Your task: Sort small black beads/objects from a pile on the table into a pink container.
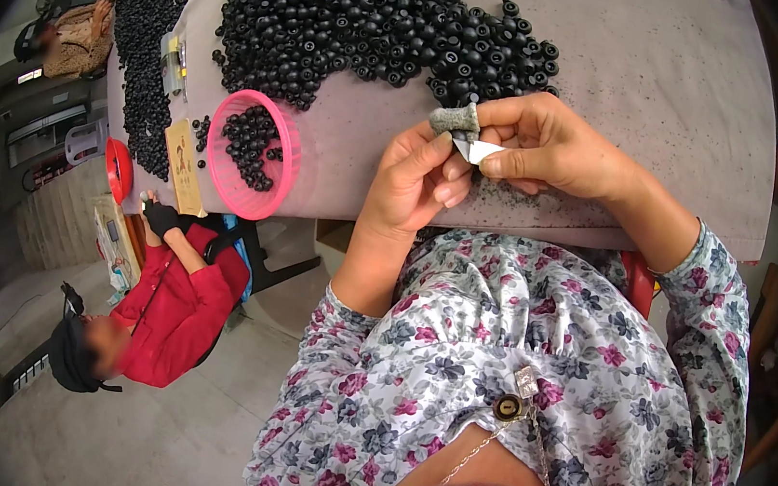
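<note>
Table (641, 89): grey-brown cloth-covered top filling the upper part of the frame, its near edge curving across the middle.
Co-worker: a person in a red top (171, 313) sits at the lower left, one dark-gloved hand up at the table edge.
Black beads (359, 11): a broad heap at upper centre, with a thinner band running down the upper left.
Pink bowl (252, 154): round plastic, left of centre, tilted at the table edge, partly filled with beads.
Right hand (556, 147): centre right, fingers pinched narrow on a small white folded piece (480, 149).
Left hand (416, 180): at centre, just below and touching the right, fingers curled close, thumb and forefinger gripping a small grey felt-like cone (456, 118).
Cone's place: centre of the frame, between both hands, just below the bead heap.
</note>
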Demonstrator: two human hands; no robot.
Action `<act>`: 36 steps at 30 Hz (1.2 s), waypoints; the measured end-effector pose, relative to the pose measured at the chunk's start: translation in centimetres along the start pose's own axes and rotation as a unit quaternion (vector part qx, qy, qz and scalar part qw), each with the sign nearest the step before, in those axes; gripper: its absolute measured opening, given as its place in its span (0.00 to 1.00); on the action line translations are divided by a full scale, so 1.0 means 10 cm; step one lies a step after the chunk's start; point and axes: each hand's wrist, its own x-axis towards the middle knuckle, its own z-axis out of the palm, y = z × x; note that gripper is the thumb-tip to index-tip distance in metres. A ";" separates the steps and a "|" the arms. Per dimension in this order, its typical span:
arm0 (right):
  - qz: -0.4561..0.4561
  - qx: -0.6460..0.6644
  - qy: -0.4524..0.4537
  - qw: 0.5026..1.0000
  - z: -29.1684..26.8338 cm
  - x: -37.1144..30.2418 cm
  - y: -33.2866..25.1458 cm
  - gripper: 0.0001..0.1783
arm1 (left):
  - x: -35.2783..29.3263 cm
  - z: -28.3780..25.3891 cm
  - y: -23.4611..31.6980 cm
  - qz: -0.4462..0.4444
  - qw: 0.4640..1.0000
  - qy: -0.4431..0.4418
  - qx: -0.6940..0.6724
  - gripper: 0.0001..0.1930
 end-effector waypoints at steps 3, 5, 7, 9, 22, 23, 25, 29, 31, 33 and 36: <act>-0.004 0.007 0.001 1.000 0.00 0.01 0.04 0.17 | -0.01 -0.02 0.00 -0.007 1.000 -0.005 -0.004 0.11; -0.006 0.010 0.007 1.000 0.00 0.01 0.05 0.16 | -0.01 -0.02 -0.01 -0.010 1.000 -0.003 -0.010 0.11; -0.005 0.015 0.015 1.000 0.00 0.01 0.05 0.15 | -0.01 -0.02 0.00 -0.012 1.000 0.000 -0.015 0.11; -0.004 0.018 0.014 1.000 -0.01 0.01 0.07 0.17 | -0.01 -0.02 0.00 -0.014 1.000 0.003 -0.019 0.11; -0.011 0.012 -0.014 1.000 -0.03 0.02 0.06 0.23 | 0.01 -0.04 -0.01 0.006 1.000 -0.005 -0.030 0.11; -0.013 0.010 -0.013 1.000 -0.02 0.02 0.06 0.24 | 0.01 -0.05 -0.01 0.007 0.999 -0.007 -0.033 0.11; -0.016 0.007 -0.011 1.000 -0.01 0.02 0.07 0.26 | 0.01 -0.06 -0.01 0.006 0.999 -0.008 -0.036 0.11; -0.018 0.006 -0.009 1.000 -0.01 0.01 0.06 0.24 | 0.01 -0.03 0.00 -0.002 0.999 -0.003 -0.036 0.11; -0.020 0.002 -0.013 1.000 -0.02 0.01 0.06 0.22 | 0.01 -0.03 0.00 -0.007 1.000 -0.001 -0.031 0.11; -0.015 0.007 -0.009 1.000 -0.01 0.00 0.04 0.21 | 0.00 -0.03 0.00 -0.012 1.000 0.000 -0.021 0.12; -0.014 0.003 -0.004 1.000 -0.01 0.01 0.04 0.19 | -0.01 -0.02 0.01 -0.019 1.000 0.000 -0.007 0.12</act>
